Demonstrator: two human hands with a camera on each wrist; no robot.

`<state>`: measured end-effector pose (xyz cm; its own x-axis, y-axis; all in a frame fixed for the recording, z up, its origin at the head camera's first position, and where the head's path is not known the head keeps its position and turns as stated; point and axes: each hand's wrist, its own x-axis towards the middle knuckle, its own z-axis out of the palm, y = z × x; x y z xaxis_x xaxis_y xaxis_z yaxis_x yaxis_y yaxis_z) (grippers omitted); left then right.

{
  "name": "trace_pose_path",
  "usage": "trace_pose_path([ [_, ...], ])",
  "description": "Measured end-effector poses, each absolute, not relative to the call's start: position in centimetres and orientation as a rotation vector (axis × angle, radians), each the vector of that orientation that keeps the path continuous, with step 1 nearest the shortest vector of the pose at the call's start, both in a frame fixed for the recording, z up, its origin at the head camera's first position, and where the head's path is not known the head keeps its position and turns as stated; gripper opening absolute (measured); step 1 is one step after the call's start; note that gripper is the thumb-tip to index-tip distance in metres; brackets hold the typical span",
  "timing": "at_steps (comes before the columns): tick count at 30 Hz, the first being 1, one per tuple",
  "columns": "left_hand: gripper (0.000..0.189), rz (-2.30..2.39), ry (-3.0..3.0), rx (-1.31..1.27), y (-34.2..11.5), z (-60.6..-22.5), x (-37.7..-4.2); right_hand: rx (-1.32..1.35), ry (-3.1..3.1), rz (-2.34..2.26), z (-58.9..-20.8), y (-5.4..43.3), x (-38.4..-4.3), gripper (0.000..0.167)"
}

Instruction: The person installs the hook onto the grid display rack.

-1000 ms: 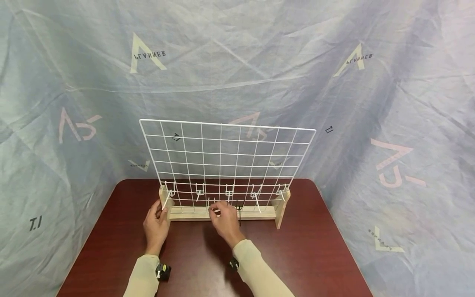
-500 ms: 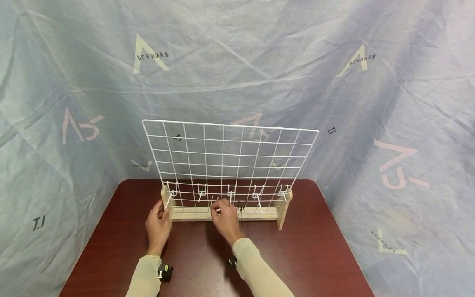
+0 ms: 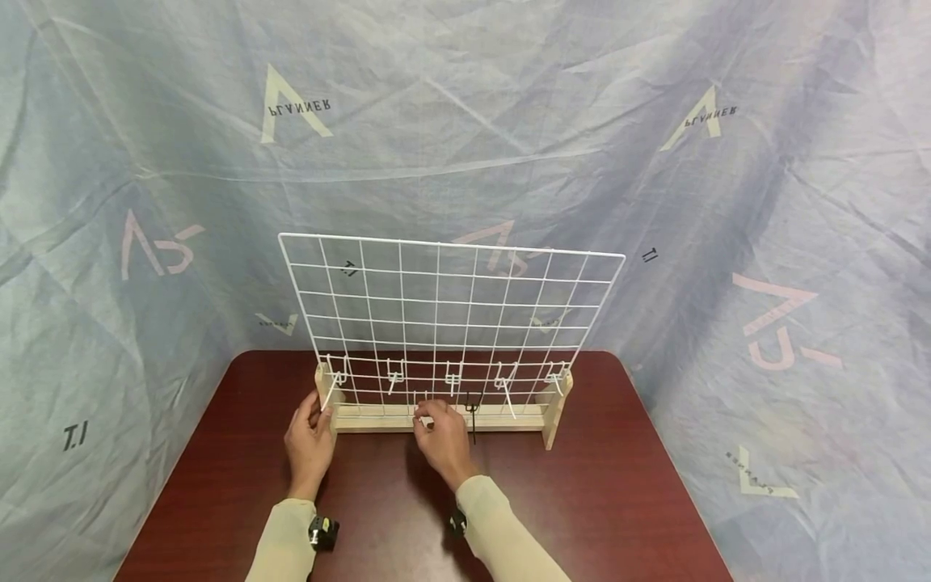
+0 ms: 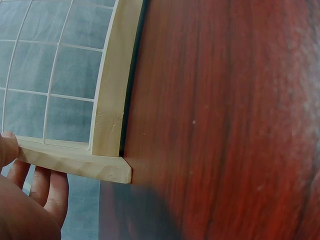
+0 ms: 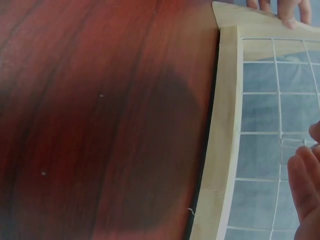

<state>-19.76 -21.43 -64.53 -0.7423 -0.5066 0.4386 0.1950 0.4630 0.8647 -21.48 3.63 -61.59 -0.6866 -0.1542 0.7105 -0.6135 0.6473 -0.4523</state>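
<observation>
A white wire grid panel (image 3: 454, 303) stands upright in a pale wooden base (image 3: 364, 422) on the table. My left hand (image 3: 309, 444) grips the wooden end piece (image 4: 75, 162) at the left, thumb on one side and fingers on the other. My right hand (image 3: 445, 440) pinches a white wire hook (image 5: 294, 142) at the lower middle of the grid; its prongs overlap the grid wires, and my fingers hide its arm. Several white hooks, among them a left one (image 3: 395, 377) and a right one (image 3: 504, 383), hang in a row above. A black hook (image 3: 473, 408) hangs right of my right hand.
The right wooden end piece (image 3: 556, 412) supports the other side of the grid. Beneath everything is a dark red wood-grain table (image 3: 604, 501). A grey printed cloth (image 3: 465, 121) hangs behind and at both sides.
My right hand has dipped slightly at the lower grid with the hook still pinched. My left hand keeps its grip on the end piece. The head view shifted a little earlier on.
</observation>
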Motion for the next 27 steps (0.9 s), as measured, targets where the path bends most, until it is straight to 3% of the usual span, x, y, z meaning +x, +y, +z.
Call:
trace_pose_path([
  [7,0.042,-1.326,-2.033,0.257,-21.4,-64.4,-19.8,0.585,-2.265,1.024,-61.9,3.9,-21.2,0.009],
  [27,0.043,-1.29,-2.041,0.264,-21.4,-64.3,-19.7,0.539,-2.288,1.02,-62.5,4.1,-20.3,0.017],
])
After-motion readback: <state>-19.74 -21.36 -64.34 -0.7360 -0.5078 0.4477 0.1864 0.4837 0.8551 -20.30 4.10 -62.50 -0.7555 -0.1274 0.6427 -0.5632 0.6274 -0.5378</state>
